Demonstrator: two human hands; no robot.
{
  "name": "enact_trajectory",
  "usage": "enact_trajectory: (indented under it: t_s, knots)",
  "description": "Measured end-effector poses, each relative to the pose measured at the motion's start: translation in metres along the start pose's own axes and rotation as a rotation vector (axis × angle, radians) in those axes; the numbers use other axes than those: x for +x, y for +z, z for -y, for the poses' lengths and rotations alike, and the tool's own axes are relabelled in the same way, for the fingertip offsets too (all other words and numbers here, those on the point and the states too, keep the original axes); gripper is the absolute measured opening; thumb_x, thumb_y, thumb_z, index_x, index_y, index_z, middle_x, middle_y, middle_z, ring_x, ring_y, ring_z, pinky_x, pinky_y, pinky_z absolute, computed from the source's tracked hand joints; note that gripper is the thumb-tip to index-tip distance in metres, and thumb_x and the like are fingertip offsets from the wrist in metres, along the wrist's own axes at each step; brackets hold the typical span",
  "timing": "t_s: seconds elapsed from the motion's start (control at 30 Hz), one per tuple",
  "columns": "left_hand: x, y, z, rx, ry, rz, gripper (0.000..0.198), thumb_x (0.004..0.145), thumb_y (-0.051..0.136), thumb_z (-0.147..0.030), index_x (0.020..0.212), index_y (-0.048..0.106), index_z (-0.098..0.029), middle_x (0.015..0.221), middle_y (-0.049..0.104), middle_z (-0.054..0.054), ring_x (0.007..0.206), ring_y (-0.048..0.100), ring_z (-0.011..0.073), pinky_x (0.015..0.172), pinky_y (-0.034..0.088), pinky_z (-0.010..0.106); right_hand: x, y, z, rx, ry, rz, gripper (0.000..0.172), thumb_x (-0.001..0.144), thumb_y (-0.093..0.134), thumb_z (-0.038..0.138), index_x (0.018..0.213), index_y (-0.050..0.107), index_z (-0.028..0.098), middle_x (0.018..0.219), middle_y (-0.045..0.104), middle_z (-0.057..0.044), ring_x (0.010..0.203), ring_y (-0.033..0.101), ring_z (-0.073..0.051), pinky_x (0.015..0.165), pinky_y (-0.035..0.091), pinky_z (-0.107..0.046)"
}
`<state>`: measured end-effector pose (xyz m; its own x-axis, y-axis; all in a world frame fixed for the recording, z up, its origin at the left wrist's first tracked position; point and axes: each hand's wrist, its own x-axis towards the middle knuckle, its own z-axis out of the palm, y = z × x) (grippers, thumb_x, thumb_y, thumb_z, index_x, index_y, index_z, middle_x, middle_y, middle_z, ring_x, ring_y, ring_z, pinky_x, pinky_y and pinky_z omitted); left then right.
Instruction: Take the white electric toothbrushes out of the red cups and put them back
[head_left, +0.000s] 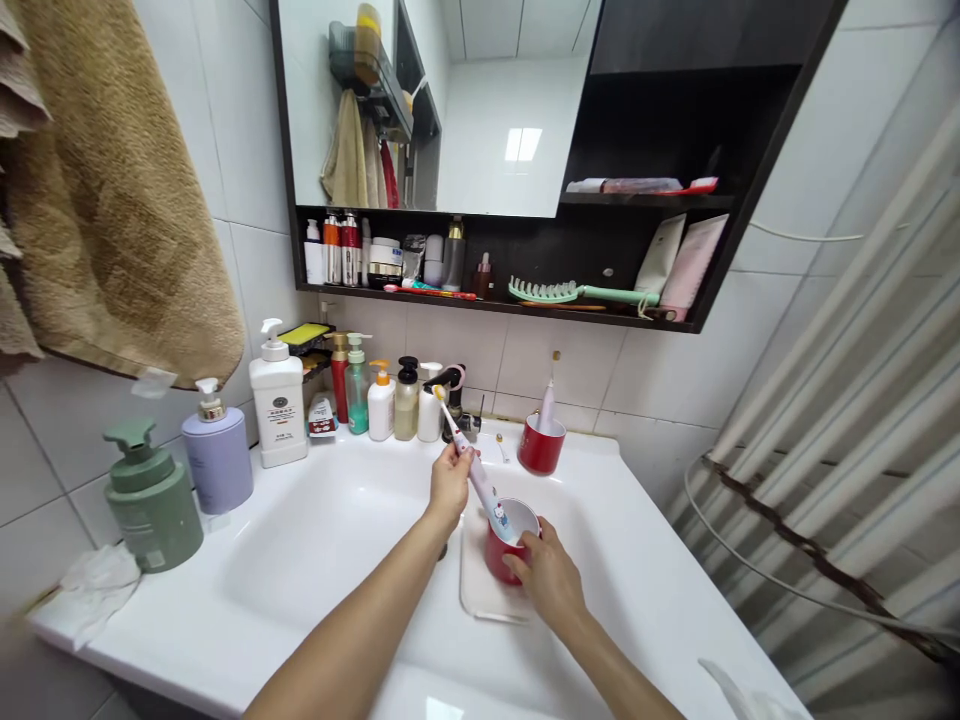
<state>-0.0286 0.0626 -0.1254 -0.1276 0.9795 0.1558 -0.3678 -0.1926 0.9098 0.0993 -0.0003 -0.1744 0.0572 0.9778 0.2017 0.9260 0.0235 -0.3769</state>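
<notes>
Green pump bottle [150,500] and lilac bottle [219,460] stand on the left rim of the sink [322,540]. Left hand [450,485] is closed around a toothbrush [482,488], bristles up, lower end inside a red cup [496,562]. Right hand [551,580] is wrapped around that cup, over the basin. A second red cup [540,448] stands behind it.

The red cup [498,562] hides the base of the toothbrush [472,468]; the left edge crops the towel [112,180].
</notes>
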Motion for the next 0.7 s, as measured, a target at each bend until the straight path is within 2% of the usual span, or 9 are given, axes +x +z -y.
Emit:
enact_trajectory:
  t_s: [0.1, 0.17, 0.27, 0.3, 0.37, 0.43, 0.53, 0.6, 0.7]
  knots:
    - [0.000, -0.013, -0.014, -0.103, 0.009, -0.031, 0.021, 0.061, 0.048, -0.034, 0.071, 0.046, -0.015, 0.068, 0.052, 0.000, 0.061, 0.046, 0.0075, 0.060, 0.036, 0.019, 0.002, -0.001, -0.001, 0.042, 0.001, 0.030, 0.015, 0.060, 0.043, 0.025, 0.070, 0.052, 0.019, 0.112, 0.035, -0.010, 0.077, 0.049, -0.019, 0.058, 0.035, -0.028]
    - [-0.004, -0.017, -0.017, -0.173, -0.006, -0.025, 0.024, 0.061, 0.047, -0.036, 0.073, 0.045, -0.016, 0.069, 0.053, 0.001, 0.060, 0.048, 0.0080, 0.060, 0.037, 0.021, 0.003, -0.009, 0.002, 0.126, 0.000, 0.010, 0.023, 0.058, 0.045, 0.024, 0.079, 0.052, 0.020, 0.114, 0.034, -0.010, 0.079, 0.049, -0.019, 0.063, 0.035, -0.030]
    - [-0.013, -0.015, -0.015, -0.257, -0.052, 0.016, 0.027, 0.062, 0.047, -0.038, 0.076, 0.044, -0.015, 0.069, 0.054, 0.002, 0.059, 0.051, 0.0095, 0.059, 0.039, 0.024, 0.004, -0.025, 0.017, 0.427, -0.049, -0.053, 0.028, 0.065, 0.039, 0.028, 0.089, 0.048, 0.020, 0.112, 0.037, -0.009, 0.082, 0.047, -0.018, 0.069, 0.035, -0.029]
    - [-0.016, -0.014, -0.014, -0.293, -0.076, 0.034, 0.027, 0.062, 0.047, -0.038, 0.077, 0.044, -0.015, 0.069, 0.054, 0.003, 0.059, 0.051, 0.0100, 0.060, 0.040, 0.025, 0.004, -0.029, 0.025, 0.555, -0.070, -0.017, 0.029, 0.067, 0.035, 0.031, 0.092, 0.046, 0.020, 0.106, 0.042, -0.008, 0.080, 0.048, -0.017, 0.067, 0.036, -0.029]
    - [-0.019, -0.011, -0.011, -0.378, -0.134, 0.076, 0.027, 0.062, 0.048, -0.035, 0.078, 0.044, -0.014, 0.070, 0.055, 0.003, 0.061, 0.053, 0.0108, 0.061, 0.040, 0.025, 0.003, -0.033, 0.041, 0.774, -0.088, 0.169, 0.033, 0.070, 0.032, 0.036, 0.094, 0.043, 0.018, 0.083, 0.052, -0.006, 0.066, 0.051, -0.015, 0.058, 0.038, -0.027]
    - [-0.019, -0.012, -0.010, -0.447, -0.180, 0.099, 0.025, 0.063, 0.049, -0.032, 0.080, 0.045, -0.014, 0.071, 0.056, 0.004, 0.064, 0.054, 0.0115, 0.064, 0.040, 0.026, 0.002, -0.032, 0.053, 0.886, -0.067, 0.341, 0.032, 0.069, 0.034, 0.040, 0.088, 0.044, 0.016, 0.063, 0.050, -0.001, 0.051, 0.048, -0.012, 0.048, 0.037, -0.025]
    - [-0.011, -0.020, -0.010, -0.455, -0.199, 0.050, 0.021, 0.064, 0.049, -0.029, 0.078, 0.047, -0.013, 0.068, 0.057, 0.004, 0.063, 0.054, 0.0115, 0.065, 0.040, 0.025, 0.000, -0.024, 0.057, 0.914, -0.034, 0.406, 0.026, 0.067, 0.039, 0.038, 0.077, 0.045, 0.015, 0.056, 0.044, 0.002, 0.045, 0.043, -0.008, 0.045, 0.035, -0.022]
    - [-0.005, -0.025, -0.011, -0.442, -0.208, 0.016, 0.018, 0.063, 0.050, -0.026, 0.073, 0.048, -0.011, 0.063, 0.057, 0.004, 0.060, 0.055, 0.0117, 0.064, 0.040, 0.025, -0.002, -0.020, 0.053, 0.892, -0.019, 0.408, 0.026, 0.067, 0.039, 0.038, 0.080, 0.045, 0.016, 0.055, 0.043, 0.003, 0.046, 0.043, -0.009, 0.046, 0.035, -0.022]
    - [-0.001, -0.029, -0.009, -0.433, -0.209, -0.008, 0.016, 0.062, 0.051, -0.025, 0.068, 0.048, -0.011, 0.060, 0.057, 0.005, 0.057, 0.055, 0.0119, 0.062, 0.040, 0.025, -0.004, -0.016, 0.047, 0.773, -0.009, 0.308, 0.030, 0.066, 0.040, 0.038, 0.087, 0.044, 0.018, 0.053, 0.043, 0.004, 0.047, 0.042, -0.010, 0.046, 0.034, -0.023]
